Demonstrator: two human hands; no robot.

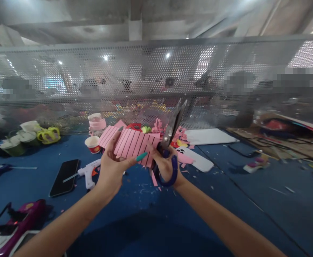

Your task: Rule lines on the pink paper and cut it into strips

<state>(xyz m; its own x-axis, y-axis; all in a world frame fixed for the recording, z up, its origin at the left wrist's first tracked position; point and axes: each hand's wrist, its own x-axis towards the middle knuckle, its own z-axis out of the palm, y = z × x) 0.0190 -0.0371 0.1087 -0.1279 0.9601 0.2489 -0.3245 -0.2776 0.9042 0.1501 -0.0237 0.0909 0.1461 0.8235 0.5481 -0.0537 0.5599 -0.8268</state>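
While the left hand pinches the pink slotted paper, the right hand's grip holds seemingly near-closed scissors.

The purple and white toy-like object is cut by the bottom left edge. Behind the perforated metal screen everything is blurred, with pixelated patches.

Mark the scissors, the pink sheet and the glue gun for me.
scissors (172, 123): head view, on the blades above the right hand.
pink sheet (131, 142): head view, middle of the lined face.
glue gun (88, 173): head view, on the white body, on the table.
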